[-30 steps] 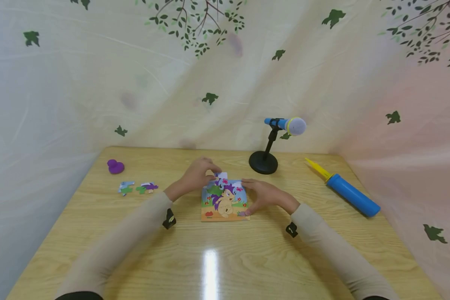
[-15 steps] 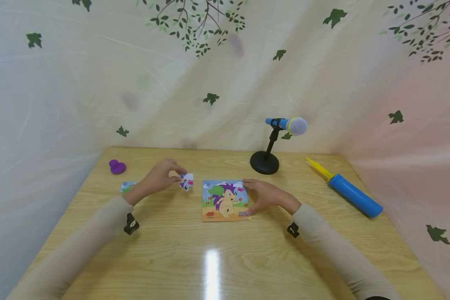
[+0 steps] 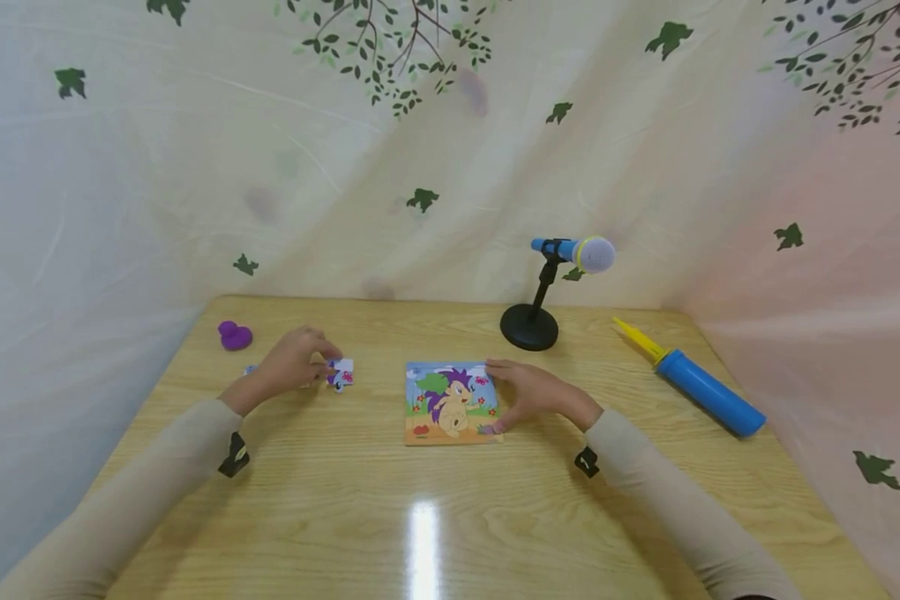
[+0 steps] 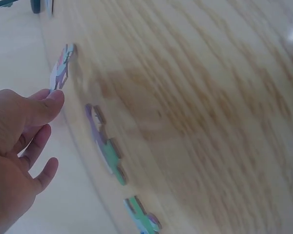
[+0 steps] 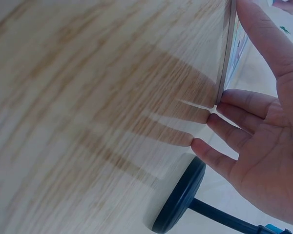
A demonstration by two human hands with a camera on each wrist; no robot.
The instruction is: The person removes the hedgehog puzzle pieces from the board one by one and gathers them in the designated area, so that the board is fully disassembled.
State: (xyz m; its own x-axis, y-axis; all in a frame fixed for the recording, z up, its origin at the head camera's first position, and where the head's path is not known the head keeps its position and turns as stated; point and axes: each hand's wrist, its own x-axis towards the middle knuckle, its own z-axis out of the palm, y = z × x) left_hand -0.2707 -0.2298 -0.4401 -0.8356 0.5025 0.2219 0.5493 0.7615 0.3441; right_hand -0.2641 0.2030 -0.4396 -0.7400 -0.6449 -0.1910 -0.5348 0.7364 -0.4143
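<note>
One puzzle piece (image 3: 344, 372), pinched by my left hand (image 3: 292, 365) toward the counter's (image 3: 525, 525) far-left corner, I judge, wants setting down gently; my spread right hand (image 3: 532, 388) touches the board (image 3: 450, 407) midway between side edges.

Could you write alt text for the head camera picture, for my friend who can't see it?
A left hand pinches a puzzle piece while the right hand touches a cartoon hedgehog puzzle on a wooden table. Around them are a purple toy, a microphone and a blue pump.
</note>
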